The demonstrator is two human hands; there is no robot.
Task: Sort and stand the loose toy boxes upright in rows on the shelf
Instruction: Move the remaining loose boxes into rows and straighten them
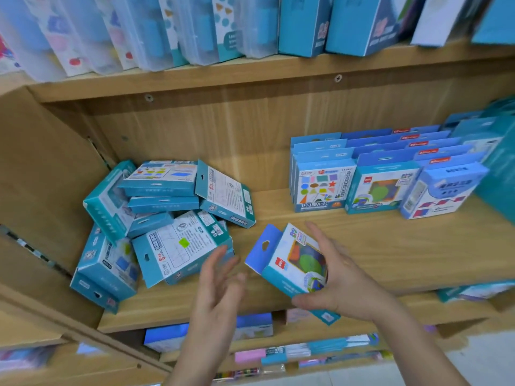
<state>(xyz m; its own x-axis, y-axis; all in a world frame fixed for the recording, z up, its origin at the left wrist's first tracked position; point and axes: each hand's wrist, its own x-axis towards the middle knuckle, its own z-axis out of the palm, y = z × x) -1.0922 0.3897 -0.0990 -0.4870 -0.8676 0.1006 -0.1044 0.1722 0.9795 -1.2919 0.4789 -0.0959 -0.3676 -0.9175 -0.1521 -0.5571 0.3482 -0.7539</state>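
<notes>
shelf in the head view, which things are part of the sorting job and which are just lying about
Job: box in right hand, loose pile, standing rows, middle shelf.
Not job: clear cases and boxes above, stock below.

The shelf (390, 246) is pale wood-grain board, smooth and matt. The boxes (178, 246) on it are glossy printed card. Above it, cases (139, 32) are clear plastic.

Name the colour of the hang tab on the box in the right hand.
Blue hang tab on the small cardboard toy box; head view.
</notes>
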